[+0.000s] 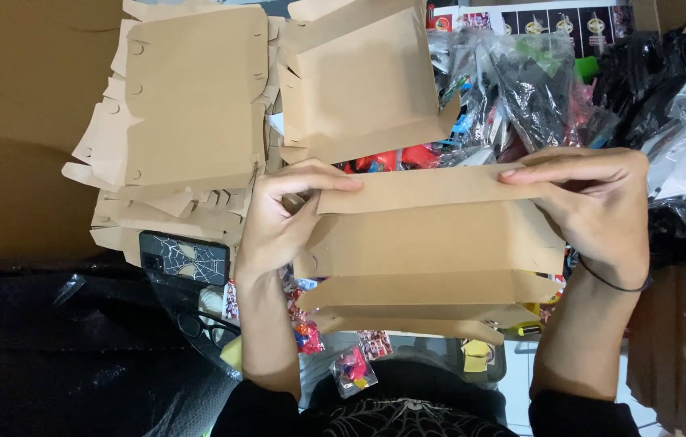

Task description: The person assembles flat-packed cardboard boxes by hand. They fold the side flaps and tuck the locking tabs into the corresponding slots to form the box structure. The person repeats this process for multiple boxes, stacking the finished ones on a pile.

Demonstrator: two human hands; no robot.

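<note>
Both my hands hold a brown die-cut cardboard box blank (432, 243) in the middle of the view, partly folded, with its flaps hanging toward me. My left hand (282, 214) grips its left end, fingers laid over the top flap. At the right end my right hand (594, 202) does the same, fingers pressing the top flap's edge; a thin black band circles that wrist. The blank hides most of what lies under it.
A stack of flat cardboard blanks (185, 105) lies at the upper left, another folded blank (363, 81) beside it. A black phone with a web-pattern case (185, 257) sits at its near edge. Clear bags of small toys (521, 81) fill the upper right. Eyeglasses (205, 328) lie near my left forearm.
</note>
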